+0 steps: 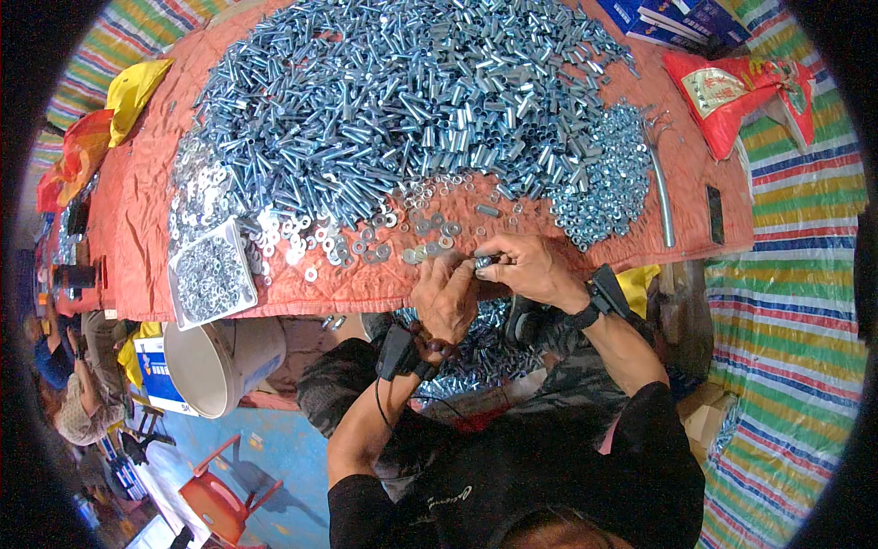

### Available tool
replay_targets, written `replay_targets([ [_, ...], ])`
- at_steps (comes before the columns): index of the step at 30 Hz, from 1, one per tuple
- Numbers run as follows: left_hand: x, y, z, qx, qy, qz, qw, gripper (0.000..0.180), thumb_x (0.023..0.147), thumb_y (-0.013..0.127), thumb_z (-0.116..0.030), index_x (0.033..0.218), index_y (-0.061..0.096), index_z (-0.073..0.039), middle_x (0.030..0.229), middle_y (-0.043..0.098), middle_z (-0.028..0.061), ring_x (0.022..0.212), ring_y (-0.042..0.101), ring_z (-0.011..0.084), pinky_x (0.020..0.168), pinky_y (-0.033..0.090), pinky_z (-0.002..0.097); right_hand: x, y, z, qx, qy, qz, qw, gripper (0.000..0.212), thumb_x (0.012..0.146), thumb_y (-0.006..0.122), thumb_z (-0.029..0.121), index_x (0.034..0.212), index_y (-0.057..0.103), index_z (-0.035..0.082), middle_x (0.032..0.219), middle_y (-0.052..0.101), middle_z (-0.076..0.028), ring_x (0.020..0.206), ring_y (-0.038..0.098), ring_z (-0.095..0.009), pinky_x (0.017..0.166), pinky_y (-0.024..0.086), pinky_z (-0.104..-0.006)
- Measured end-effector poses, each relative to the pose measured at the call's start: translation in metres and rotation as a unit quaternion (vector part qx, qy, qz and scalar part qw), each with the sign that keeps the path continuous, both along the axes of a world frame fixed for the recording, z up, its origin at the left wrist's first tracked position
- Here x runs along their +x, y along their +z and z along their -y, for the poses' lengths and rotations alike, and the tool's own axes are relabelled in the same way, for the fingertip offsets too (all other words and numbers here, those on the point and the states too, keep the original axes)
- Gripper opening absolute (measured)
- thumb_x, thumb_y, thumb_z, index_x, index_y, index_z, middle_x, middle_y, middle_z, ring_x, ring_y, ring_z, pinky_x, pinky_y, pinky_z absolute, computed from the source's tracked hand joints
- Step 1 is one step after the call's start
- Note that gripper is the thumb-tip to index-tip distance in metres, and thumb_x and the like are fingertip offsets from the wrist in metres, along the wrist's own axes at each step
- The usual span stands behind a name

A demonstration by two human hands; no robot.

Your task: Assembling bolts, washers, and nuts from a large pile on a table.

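My right hand (pixel 530 267) is closed in a pinch on a small shiny metal fastener (pixel 483 263) at the table's near edge. Its exact kind is partly covered by the fingertips. My left hand (pixel 446 295) meets it from the other side, fingers curled in, and what lies inside them is hidden. Just beyond the hands, flat washers (pixel 445 242) lie scattered on the orange quilted cloth (pixel 512 240). A large heap of metal sleeves and bolts (pixel 402 101) spreads across the table, with a pile of nuts (pixel 599 188) to its right.
A white tray of small ring washers (pixel 219 314) sits at the left edge, above a white bucket (pixel 203 366). On the right lie a metal rod (pixel 662 197), a dark phone-like slab (pixel 715 215) and a red bag (pixel 732 101). More fasteners (pixel 489 352) are below the table edge.
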State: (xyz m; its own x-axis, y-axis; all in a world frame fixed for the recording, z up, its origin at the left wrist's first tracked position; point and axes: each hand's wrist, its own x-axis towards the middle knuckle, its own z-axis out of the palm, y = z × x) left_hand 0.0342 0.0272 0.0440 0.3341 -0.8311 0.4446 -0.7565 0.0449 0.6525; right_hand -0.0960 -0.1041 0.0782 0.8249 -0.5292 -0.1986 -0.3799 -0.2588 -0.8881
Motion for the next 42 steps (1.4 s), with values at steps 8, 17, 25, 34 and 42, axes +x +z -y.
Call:
replay_targets([
  [8,-0.007,-0.007,-0.019,0.058,-0.068,-0.15,0.985,0.029,0.075,0.065,0.001,0.104,0.061,-0.003,0.086,0.062,0.0204,0.077,0.062,0.0396,0.064,0.049,0.0453,0.011,0.01,0.013,0.039,0.108,-0.066,0.991,0.022,0.082,0.072,0.016,0.098,0.068,0.0,0.083,0.068,-0.004,0.074,0.061,-0.01,0.066,0.049,-0.0263],
  [17,-0.013,-0.056,-0.031,0.234,-0.275,-0.164,0.918,0.027,0.079,0.063,-0.006,0.106,0.062,-0.004,0.072,0.063,0.0194,0.065,0.063,0.039,0.055,0.048,0.0433,0.086,0.009,0.011,-0.234,-0.001,0.046,0.971,0.019,0.084,0.064,0.014,0.096,0.069,0.0,0.078,0.068,-0.01,0.07,0.064,-0.021,0.065,0.05,-0.0332],
  [25,0.013,-0.013,-0.056,0.323,-0.245,-0.164,0.899,0.024,0.083,0.061,-0.016,0.105,0.06,-0.008,0.083,0.062,0.0192,0.075,0.061,0.0405,0.063,0.048,0.0472,0.152,-0.023,0.014,-0.388,-0.054,-0.027,0.92,0.019,0.082,0.066,0.017,0.098,0.069,0.006,0.083,0.06,-0.014,0.076,0.061,-0.035,0.067,0.048,-0.0442],
  [34,0.033,0.004,-0.041,0.098,-0.036,-0.189,0.976,0.038,0.076,0.06,-0.005,0.114,0.061,-0.009,0.098,0.06,0.0179,0.087,0.06,0.0407,0.072,0.049,0.0466,0.125,-0.007,0.012,-0.367,-0.008,0.044,0.929,0.019,0.083,0.06,0.016,0.09,0.063,-0.001,0.079,0.062,-0.016,0.069,0.061,-0.032,0.061,0.047,-0.0439],
  [42,0.041,0.006,-0.033,0.044,0.019,-0.128,0.991,0.029,0.08,0.053,0.003,0.106,0.06,-0.007,0.094,0.059,0.0186,0.075,0.062,0.0417,0.06,0.048,0.0475,0.063,0.03,-0.027,0.123,0.006,-0.06,0.991,0.022,0.092,0.061,0.016,0.097,0.064,-0.004,0.071,0.063,-0.006,0.058,0.062,-0.01,0.049,0.047,-0.0244],
])
